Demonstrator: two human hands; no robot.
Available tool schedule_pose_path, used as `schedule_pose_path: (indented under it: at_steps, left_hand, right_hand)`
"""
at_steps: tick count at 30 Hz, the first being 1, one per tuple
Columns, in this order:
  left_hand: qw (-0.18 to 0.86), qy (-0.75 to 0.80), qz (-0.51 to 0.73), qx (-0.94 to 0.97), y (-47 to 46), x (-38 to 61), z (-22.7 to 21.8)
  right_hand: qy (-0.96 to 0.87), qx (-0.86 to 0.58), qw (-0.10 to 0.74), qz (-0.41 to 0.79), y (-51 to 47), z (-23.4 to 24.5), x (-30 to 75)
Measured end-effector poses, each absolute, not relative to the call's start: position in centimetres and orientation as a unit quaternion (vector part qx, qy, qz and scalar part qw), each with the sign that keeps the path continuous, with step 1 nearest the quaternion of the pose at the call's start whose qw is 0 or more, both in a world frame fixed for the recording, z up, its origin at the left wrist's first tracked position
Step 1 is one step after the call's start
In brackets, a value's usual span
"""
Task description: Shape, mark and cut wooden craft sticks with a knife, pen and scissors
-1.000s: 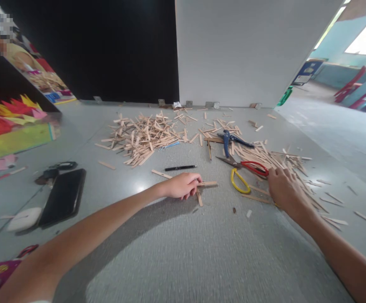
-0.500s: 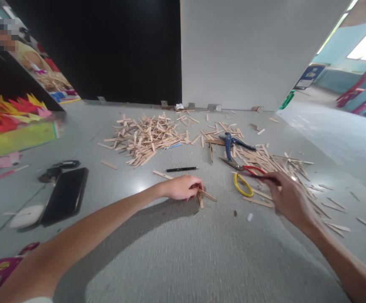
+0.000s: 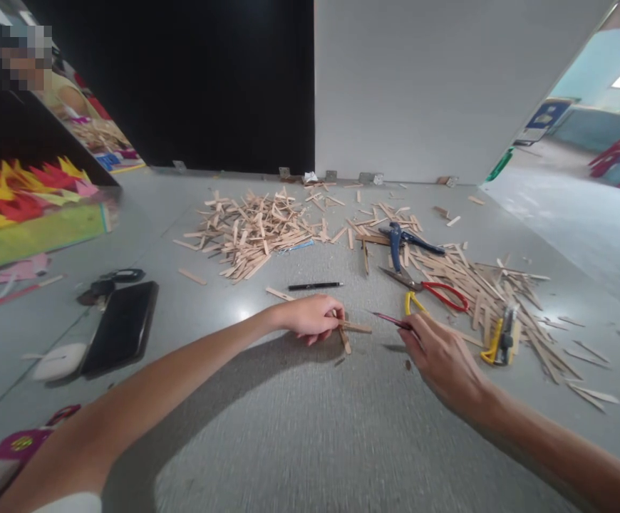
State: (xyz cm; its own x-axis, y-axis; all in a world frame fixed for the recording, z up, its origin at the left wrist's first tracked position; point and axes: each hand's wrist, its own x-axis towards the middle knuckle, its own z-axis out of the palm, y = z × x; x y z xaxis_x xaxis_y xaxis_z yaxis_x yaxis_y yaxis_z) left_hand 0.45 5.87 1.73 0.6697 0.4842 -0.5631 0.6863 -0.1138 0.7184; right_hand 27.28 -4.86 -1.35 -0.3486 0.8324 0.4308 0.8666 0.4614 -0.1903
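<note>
My left hand (image 3: 311,315) rests on the grey floor with its fingers closed on crossed wooden sticks (image 3: 350,330). My right hand (image 3: 441,360) hovers just right of them, pinching a thin dark-red pencil (image 3: 390,320) whose tip points left toward the sticks. Scissors with one red and one yellow handle (image 3: 427,292) lie just beyond my right hand. A yellow utility knife (image 3: 499,338) lies to its right among loose sticks.
Two heaps of wooden sticks (image 3: 251,228) spread across the floor ahead, with blue pliers (image 3: 403,239) and a black pen (image 3: 315,286) between them. A black phone (image 3: 120,328) and a white mouse (image 3: 58,360) lie at left. A white board (image 3: 422,85) stands behind.
My right hand lifted a thin pencil out of the stick heap at right and carried it left toward the crossed sticks. The yellow knife is now uncovered. My left hand stayed put.
</note>
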Motion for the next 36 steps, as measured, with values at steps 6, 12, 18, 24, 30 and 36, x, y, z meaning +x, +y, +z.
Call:
schedule_pose_path:
  at_steps: [6, 12, 18, 24, 30, 36]
  left_hand:
    - [0.570, 0.386, -0.082, 0.721, 5.7, 0.5, 1.6]
    - [0.589, 0.378, -0.083, 0.710, 5.6, 0.3, 1.7]
    - [0.573, 0.366, -0.075, 0.729, 5.7, 0.1, 1.7]
    - [0.583, 0.363, -0.073, 0.723, 5.7, 0.1, 1.7]
    - [0.568, 0.367, -0.080, 0.732, 5.4, 0.0, 2.0]
    - [0.546, 0.370, -0.079, 0.748, 5.1, 0.1, 2.2]
  right_hand:
    - [-0.860, -0.436, 0.245, -0.105, -3.9, -2.2, 26.2]
    - [-0.878, -0.425, 0.215, -0.052, -4.4, -2.4, 26.4]
    - [-0.886, -0.417, 0.199, -0.052, -4.7, -2.3, 26.4]
    - [-0.893, -0.409, 0.169, -0.079, -4.8, -2.5, 26.6]
    - [-0.910, -0.384, 0.113, -0.110, -5.2, -2.0, 26.8]
    - [-0.911, -0.381, 0.089, -0.133, -5.3, -2.0, 26.7]
